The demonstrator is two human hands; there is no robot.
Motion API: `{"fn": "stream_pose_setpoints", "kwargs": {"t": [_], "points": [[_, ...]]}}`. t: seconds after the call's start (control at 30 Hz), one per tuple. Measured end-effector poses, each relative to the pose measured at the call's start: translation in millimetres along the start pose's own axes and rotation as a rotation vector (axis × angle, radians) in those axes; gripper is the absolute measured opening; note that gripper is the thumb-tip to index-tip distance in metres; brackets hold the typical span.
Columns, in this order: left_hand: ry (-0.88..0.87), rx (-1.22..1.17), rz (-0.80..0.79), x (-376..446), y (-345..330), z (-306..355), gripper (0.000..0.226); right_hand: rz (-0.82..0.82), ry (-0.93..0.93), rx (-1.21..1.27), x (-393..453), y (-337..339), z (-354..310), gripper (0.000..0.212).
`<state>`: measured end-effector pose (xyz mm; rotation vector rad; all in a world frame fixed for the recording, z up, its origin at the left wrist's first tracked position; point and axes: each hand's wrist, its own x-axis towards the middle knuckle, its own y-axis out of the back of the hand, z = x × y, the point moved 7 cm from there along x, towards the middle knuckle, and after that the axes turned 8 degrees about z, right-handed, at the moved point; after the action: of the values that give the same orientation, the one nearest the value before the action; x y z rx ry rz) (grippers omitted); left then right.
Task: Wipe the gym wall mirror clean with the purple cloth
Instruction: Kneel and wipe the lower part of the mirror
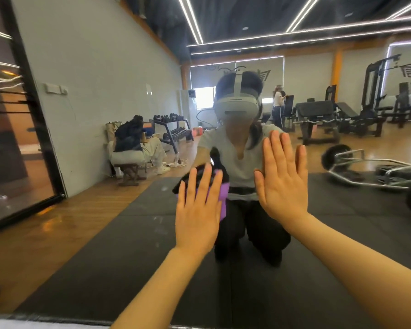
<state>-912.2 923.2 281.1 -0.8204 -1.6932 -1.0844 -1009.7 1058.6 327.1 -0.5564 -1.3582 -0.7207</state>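
The wall mirror [119, 224] fills almost the whole view and reflects me kneeling on a black mat. My left hand [197, 210] lies flat on the glass with fingers spread, pressing the purple cloth [224, 200] against it. Only the cloth's right edge and a dark upper part show past my fingers. Just to the right and slightly higher, my right hand [282, 184] rests open with its palm on the glass and holds nothing. Faint smudges show on the glass left of and below my left hand.
The mirror's black frame [33, 119] runs down the left side, and its bottom edge meets a pale ledge [22, 322]. The reflection shows the gym behind me: a barbell [365, 167], a dumbbell rack, weight machines, a seated person and a standing person.
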Motion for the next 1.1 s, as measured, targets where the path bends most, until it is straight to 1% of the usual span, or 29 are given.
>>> {"fn": "stream_pose_setpoints", "kwargs": {"t": [0.07,0.1,0.2,0.3,0.43,0.5,0.57,0.7,0.77,0.87,0.93,1.0,1.07,1.1], "points": [[0.071,-0.035,0.064,34.1,9.0,-6.3,0.071,0.008,0.006,-0.004,-0.3,0.9,0.0,0.063],[0.108,-0.057,0.08,48.7,11.8,-10.3,0.064,0.009,0.007,-0.004,0.0,0.9,0.4,0.063],[0.145,-0.09,0.096,62.7,12.3,-15.6,0.06,0.004,0.004,-0.016,0.5,0.2,0.9,0.063],[0.175,-0.095,0.095,34.6,1.1,-14.5,0.061,0.009,0.009,-0.025,0.3,-0.2,0.4,0.062],[0.211,-0.114,0.023,-32.1,-14.6,-16.7,0.063,0.018,0.004,-0.012,1.5,1.3,0.5,0.062],[0.202,-0.107,0.011,-44.9,-14.0,-19.4,0.062,0.02,0.008,-0.015,1.2,1.6,-0.3,0.062],[0.224,-0.13,0.025,-28.1,-9.3,-23.9,0.062,0.018,0.012,-0.018,0.8,1.7,-0.3,0.062],[0.306,-0.144,0.087,32.8,5.9,-41.6,0.061,0.007,0.01,-0.009,1.5,2.0,-0.4,0.063],[0.274,-0.135,0.084,44.2,9.7,-46.9,0.06,0.003,0.005,0.001,1.9,2.5,-0.5,0.063],[0.241,-0.139,0.074,29.7,10.0,-47.3,0.061,-0.007,-0.004,0.026,2.5,4.4,-1.8,0.063],[0.275,-0.139,0.056,2.4,5.0,-46.8,0.067,-0.013,-0.025,0.07,4.0,8.3,-0.9,0.063],[0.3,-0.106,0.026,-28.8,0.4,-48.6,0.08,-0.011,-0.007,0.147,6.5,15.9,-7.6,0.062],[0.287,-0.065,-0.008,-51.9,-2.2,-50.1,0.09,-0.023,0.099,0.235,10.1,21.9,-30.0,0.061],[0.276,-0.05,-0.023,-55.4,-3.2,-51.1,0.091,-0.033,0.162,0.258,13.2,22.0,-44.0,0.061]]}}
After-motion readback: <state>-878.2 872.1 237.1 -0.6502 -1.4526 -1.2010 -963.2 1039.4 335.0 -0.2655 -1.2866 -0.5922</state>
